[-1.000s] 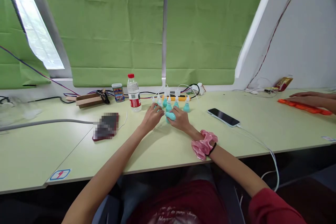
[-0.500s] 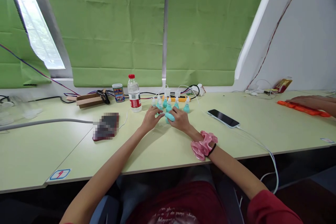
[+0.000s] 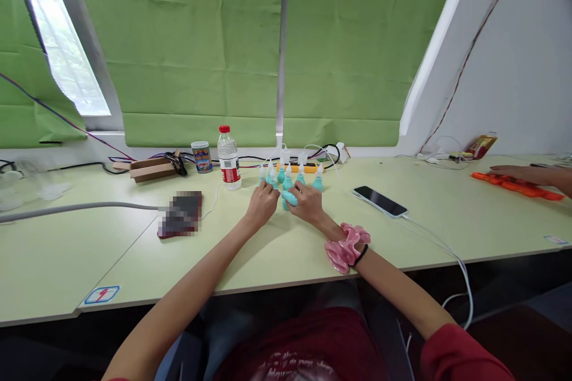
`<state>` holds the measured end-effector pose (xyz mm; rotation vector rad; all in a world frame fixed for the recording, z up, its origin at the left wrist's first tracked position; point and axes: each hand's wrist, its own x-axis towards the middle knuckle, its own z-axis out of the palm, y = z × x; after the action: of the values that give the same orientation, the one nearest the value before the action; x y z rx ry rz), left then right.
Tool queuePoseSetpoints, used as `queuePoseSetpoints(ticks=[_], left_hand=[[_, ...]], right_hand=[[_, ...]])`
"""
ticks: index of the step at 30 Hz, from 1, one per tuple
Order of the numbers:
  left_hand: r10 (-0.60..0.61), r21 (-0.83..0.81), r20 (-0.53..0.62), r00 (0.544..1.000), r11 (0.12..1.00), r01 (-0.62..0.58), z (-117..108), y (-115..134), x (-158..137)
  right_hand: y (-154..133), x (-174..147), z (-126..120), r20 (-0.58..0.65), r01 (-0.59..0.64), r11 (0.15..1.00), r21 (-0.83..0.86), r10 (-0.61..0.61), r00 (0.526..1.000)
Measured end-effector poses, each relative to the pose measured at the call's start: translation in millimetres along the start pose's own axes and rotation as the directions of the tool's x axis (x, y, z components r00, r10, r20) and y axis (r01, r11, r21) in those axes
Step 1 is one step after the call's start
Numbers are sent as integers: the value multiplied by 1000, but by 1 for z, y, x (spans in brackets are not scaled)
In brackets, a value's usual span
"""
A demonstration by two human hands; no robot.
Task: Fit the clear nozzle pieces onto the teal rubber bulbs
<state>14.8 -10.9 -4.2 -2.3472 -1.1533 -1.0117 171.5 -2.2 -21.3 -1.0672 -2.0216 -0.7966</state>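
Observation:
My right hand (image 3: 307, 202) is closed around a glossy teal squeeze bulb (image 3: 289, 197), which lies on its side with one end toward my left hand. My left hand (image 3: 263, 205) is closed just beside it, fingers curled and knuckles up. Whatever its fingertips pinch, if anything, is hidden. Several similar teal bulbs with clear pointed nozzles, such as one bulb (image 3: 317, 182) at the right, stand upright on the table just beyond both hands. Another teal piece shows partly below the held bulb.
A water bottle (image 3: 230, 161) with a red cap, a tin can (image 3: 202, 158) and an open cardboard box (image 3: 154, 171) stand at the back left. A phone (image 3: 379, 201) charges at right. Another person's hand (image 3: 521, 174) rests on an orange item (image 3: 513, 186). Cables run along the wall.
My left hand has rolled over, its fingers curling in and its back turning up. My right hand and the bulb stay nearly still. The other person's hand has shifted slightly.

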Motion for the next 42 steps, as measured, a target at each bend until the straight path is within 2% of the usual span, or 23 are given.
queuePoseSetpoints(ticks=[5,9,15,32,37,42], left_hand=[[3,50,12,1000,999,-4,1,2,-1],[50,4,52,997,999,-50,-6,-6,2],[127,-42,102,987,991,-124,-18,-18,4],[213,-39,155,965,977,-209,-24,-11,4],[197,-117,128,972,976,-183,-21,-7,2],[94,-243,0,996,966,-91,-22,-7,3]], right_hand=[[-1,-1,-1,5,3,1000,-4,-3,1000],[1,-1,-2,14,16,1000,4,-16,1000],[5,-1,-4,49,107,993,57,-110,993],[10,-1,0,55,125,982,145,-134,989],[7,-3,3,64,101,973,208,-117,991],[5,-1,3,55,-38,955,295,23,998]])
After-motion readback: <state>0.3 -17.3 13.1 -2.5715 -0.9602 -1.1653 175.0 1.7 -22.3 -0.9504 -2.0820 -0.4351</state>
